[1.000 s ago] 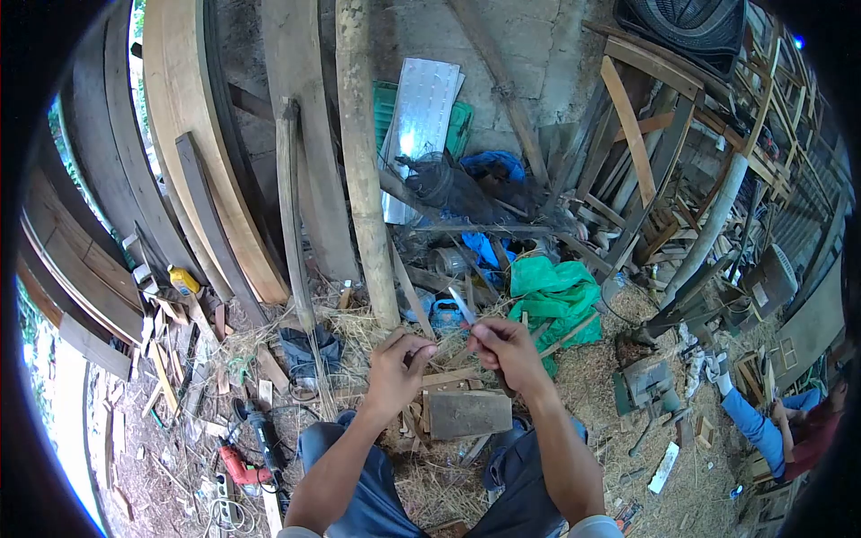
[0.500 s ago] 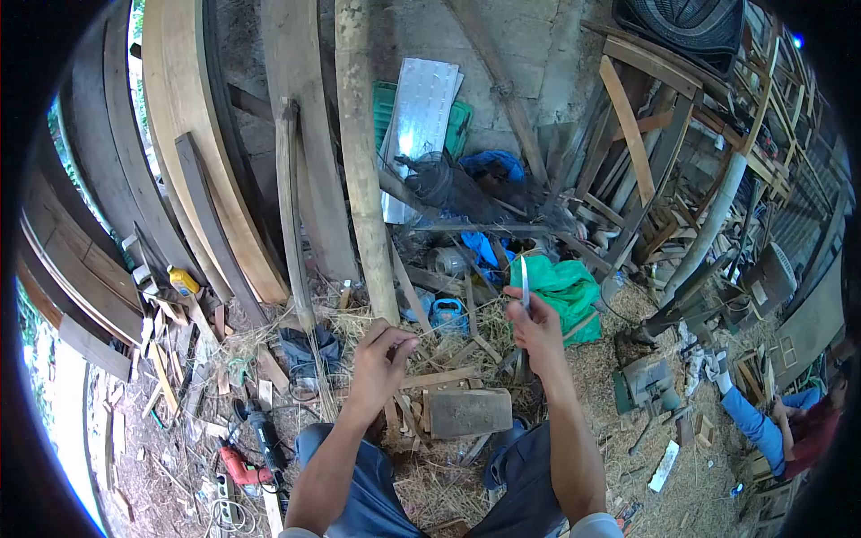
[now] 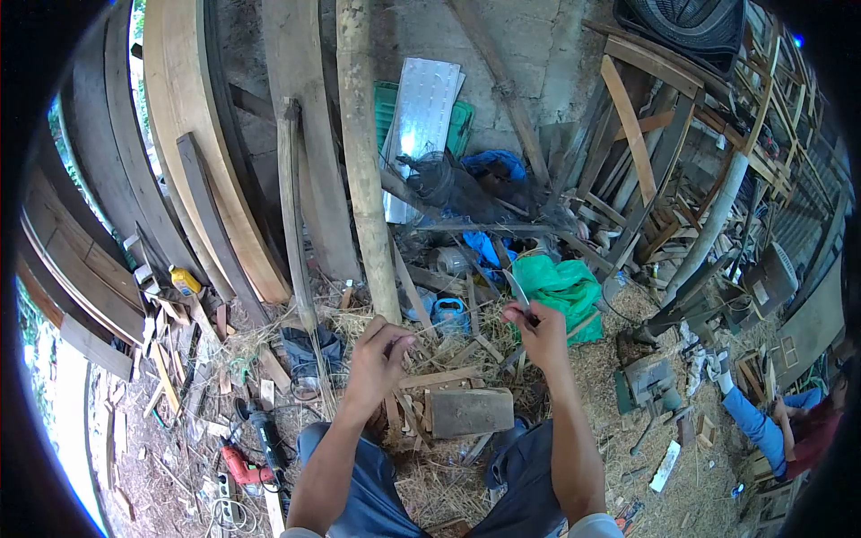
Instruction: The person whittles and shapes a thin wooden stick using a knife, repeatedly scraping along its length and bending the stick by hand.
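Note:
My right hand (image 3: 542, 336) is closed around a knife (image 3: 517, 289), whose narrow, pale blade points up and slightly left. Behind the blade lies a crumpled green plastic bag (image 3: 560, 291). My left hand (image 3: 380, 360) is held at about the same height on the other side, fingers curled and thumb against them in a pinch. Whatever it may hold is too thin to make out. Below and between the hands, a rough wooden block (image 3: 469, 414) sits in front of my knees, among straw and shavings.
A bamboo pole (image 3: 363, 170) rises ahead, beside leaning planks (image 3: 184, 108). At lower left lie a red power drill (image 3: 242, 466) and an angle grinder (image 3: 263, 432). Another person (image 3: 794, 421) sits at the right. Scrap wood and a bench vise (image 3: 650, 386) stand nearby.
My right hand has dropped slightly and turned, so the knife blade now leans more to the left. My left hand has shifted only a little.

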The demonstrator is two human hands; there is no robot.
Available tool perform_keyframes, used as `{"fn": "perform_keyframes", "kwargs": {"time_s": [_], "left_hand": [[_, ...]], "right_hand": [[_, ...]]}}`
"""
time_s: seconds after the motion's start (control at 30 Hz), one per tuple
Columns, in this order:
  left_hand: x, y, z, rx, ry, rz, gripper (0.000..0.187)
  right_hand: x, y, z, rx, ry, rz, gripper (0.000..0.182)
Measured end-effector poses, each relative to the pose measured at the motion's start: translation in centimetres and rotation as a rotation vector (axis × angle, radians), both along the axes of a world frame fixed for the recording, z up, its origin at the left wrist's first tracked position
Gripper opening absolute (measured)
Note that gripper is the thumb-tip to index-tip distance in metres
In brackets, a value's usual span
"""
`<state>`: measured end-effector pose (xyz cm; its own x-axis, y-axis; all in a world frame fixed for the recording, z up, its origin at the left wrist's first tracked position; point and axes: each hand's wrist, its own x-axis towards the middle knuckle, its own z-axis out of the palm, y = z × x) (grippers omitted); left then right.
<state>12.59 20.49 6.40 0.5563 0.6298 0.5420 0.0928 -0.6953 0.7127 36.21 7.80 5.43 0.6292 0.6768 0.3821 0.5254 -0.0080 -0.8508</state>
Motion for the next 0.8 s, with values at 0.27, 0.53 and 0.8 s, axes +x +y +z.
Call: {"fn": "perform_keyframes", "kwargs": {"time_s": [0.27,0.53,0.8], "left_hand": [[0.0,-0.1,-0.4,-0.049,0.035,-0.002,0.009],[-0.4,0.2,0.1,-0.042,-0.004,0.009,0.009],[0.3,-0.5,0.0,-0.059,0.024,-0.013,0.01]], "right_hand": [[0.5,-0.2,-0.4,-0.043,-0.125,-0.07,0.01],[2.8,-0.9,0.0,-0.005,-0.005,-0.249,0.024],[-3.6,-0.1,1.4,0.015,0.765,0.441,0.031]]}}
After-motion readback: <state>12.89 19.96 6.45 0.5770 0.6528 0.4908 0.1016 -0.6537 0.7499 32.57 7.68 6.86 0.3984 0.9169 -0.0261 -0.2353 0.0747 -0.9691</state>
